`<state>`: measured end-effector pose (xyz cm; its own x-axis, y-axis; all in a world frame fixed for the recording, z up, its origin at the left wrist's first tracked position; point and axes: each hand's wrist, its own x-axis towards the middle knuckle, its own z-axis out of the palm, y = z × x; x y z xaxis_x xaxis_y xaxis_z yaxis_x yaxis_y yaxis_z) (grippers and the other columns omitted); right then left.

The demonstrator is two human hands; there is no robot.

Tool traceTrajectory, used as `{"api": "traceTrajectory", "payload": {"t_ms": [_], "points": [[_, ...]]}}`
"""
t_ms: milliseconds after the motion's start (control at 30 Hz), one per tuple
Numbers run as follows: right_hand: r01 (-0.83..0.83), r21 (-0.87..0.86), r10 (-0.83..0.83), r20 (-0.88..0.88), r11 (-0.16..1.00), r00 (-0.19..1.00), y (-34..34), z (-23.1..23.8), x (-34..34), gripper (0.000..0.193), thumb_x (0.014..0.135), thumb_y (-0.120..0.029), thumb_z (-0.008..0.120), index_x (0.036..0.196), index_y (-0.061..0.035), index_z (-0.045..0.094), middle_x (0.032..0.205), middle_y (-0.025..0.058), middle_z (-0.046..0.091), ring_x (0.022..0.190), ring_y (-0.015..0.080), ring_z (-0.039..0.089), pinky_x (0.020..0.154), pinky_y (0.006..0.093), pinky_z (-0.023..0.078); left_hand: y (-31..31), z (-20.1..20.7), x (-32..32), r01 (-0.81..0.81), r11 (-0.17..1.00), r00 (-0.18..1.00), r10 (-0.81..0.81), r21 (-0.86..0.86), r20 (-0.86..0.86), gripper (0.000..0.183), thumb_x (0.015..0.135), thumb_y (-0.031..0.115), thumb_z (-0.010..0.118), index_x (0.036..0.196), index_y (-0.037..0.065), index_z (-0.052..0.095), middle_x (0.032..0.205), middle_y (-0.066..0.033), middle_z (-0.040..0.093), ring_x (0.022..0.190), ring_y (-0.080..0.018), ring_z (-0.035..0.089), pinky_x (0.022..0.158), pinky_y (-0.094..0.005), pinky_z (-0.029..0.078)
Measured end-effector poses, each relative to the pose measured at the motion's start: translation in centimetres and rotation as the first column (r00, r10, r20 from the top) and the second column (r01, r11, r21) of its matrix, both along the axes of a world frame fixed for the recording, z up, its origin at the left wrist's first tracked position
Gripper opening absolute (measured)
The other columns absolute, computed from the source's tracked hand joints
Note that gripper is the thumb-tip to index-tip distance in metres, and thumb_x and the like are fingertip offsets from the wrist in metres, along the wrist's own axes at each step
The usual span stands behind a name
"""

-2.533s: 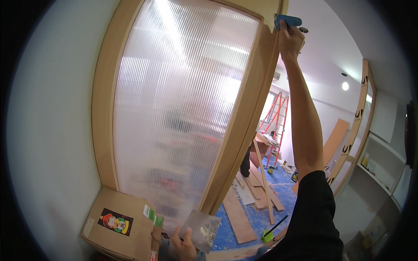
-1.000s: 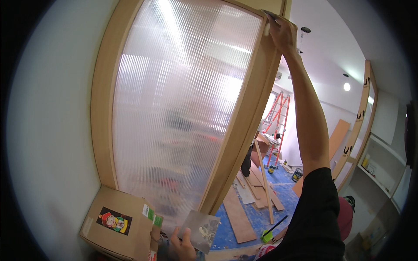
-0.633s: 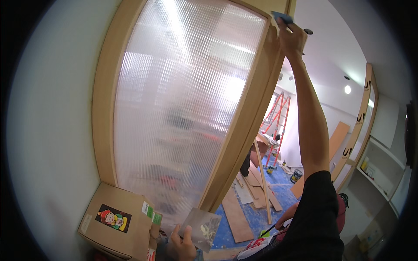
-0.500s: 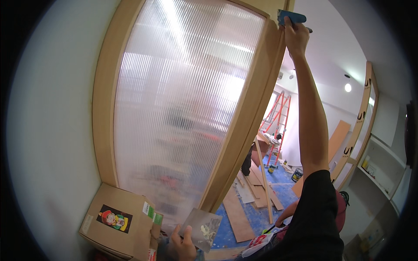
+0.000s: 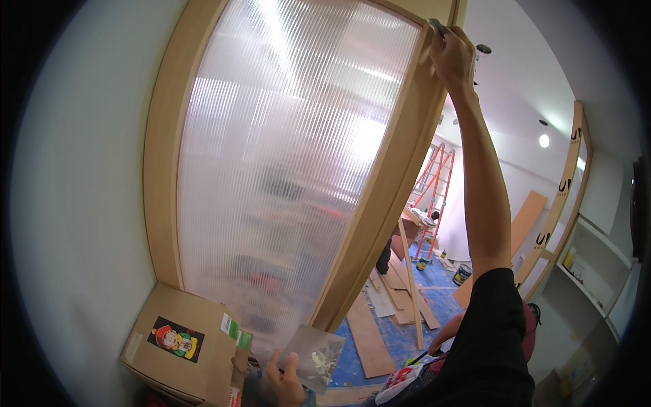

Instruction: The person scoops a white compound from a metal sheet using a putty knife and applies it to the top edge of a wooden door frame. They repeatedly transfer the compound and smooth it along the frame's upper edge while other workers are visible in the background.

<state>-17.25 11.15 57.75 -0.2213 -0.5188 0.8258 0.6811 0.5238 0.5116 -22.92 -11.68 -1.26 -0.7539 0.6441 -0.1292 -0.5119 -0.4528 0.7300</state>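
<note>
right hand (image 5: 453,61): raised to the top right corner of the wooden frame (image 5: 380,197), fingers clamped on the scraper (image 5: 436,26). change over the last half second: the wrist has turned. the tool's broad blue side faced the camera then; now it shows as a thin dark edge, mostly behind the fingers, and sits nearer the corner of the fluted translucent panel (image 5: 285,149). contact between blade and wood: cannot tell at this angle.

meaning, as judged: the scraper is now at a working angle against or close to the wood, not held out clear of it.

left hand (image 5: 286,383): no clear change. thumb on top, clamped on a grey metal plate (image 5: 304,346) low in front of the panel's lower edge, beside the cardboard box (image 5: 211,325). cream paste (image 5: 323,363) lies on the plate, so some of the material is judged unspent.

surroundings: a co-worker's forearm (image 5: 447,331) and maroon cap (image 5: 532,332) show around the black sleeve (image 5: 498,319) at lower right; the forearm was not visible one second ago. red ladder (image 5: 447,186) and plywood boards (image 5: 366,339) beyond: no change noted.
</note>
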Motion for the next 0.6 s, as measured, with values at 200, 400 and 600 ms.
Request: {"api": "traceTrajectory", "payload": {"t_ms": [200, 400, 600], "points": [[0.11, 0.074, -0.108, -0.035, 0.991, 0.994, 0.7, -0.5, -0.7, 0.02, 0.084, -0.01, 0.057, 0.101, -0.0036, 0.067, 0.092, 0.01, 0.063, 0.077, 0.0274, 0.065, 0.068, 0.0368, 0.053, -0.1, -0.5, -0.4, 0.01, 1.0, 1.0, -0.01, 0.0, -0.026, 0.048, 0.086, 0.015, 0.063, 0.124, -0.004, 0.039, 0.115, -0.0156, 0.048, 0.103, -0.0206, 0.05, 0.089, -0.0308, 0.043], [0.264, 0.16, -0.257, -0.061, 0.951, 0.964, 1.2, -1.7, -1.3, 0.03, 0.079, -0.007, 0.061, 0.109, -0.005, 0.064, 0.096, 0.0081, 0.061, 0.083, 0.0269, 0.065, 0.073, 0.038, 0.054, -0.3, 0.0, -0.5, 0.022, 0.999, 0.999, -0.024, -0.044, -0.049, 0.048, 0.087, 0.016, 0.062, 0.124, -0.004, 0.038, 0.116, -0.0154, 0.048, 0.103, -0.0202, 0.05, 0.089, -0.0309, 0.043], [-0.256, -0.084, 0.238, -0.179, 0.963, 0.954, -0.5, -1.7, 0.4, 0.02, 0.082, -0.013, 0.061, 0.079, 0.0054, 0.067, 0.078, 0.0148, 0.066, 0.069, 0.0299, 0.064, 0.068, 0.0362, 0.049, 0.1, -0.3, -0.8, -0.004, 1.0, 1.0, 0.004, 0.021, -0.016, 0.049, 0.086, 0.013, 0.062, 0.124, -0.005, 0.037, 0.114, -0.0158, 0.049, 0.101, -0.0199, 0.052, 0.088, -0.0306, 0.044]]}}
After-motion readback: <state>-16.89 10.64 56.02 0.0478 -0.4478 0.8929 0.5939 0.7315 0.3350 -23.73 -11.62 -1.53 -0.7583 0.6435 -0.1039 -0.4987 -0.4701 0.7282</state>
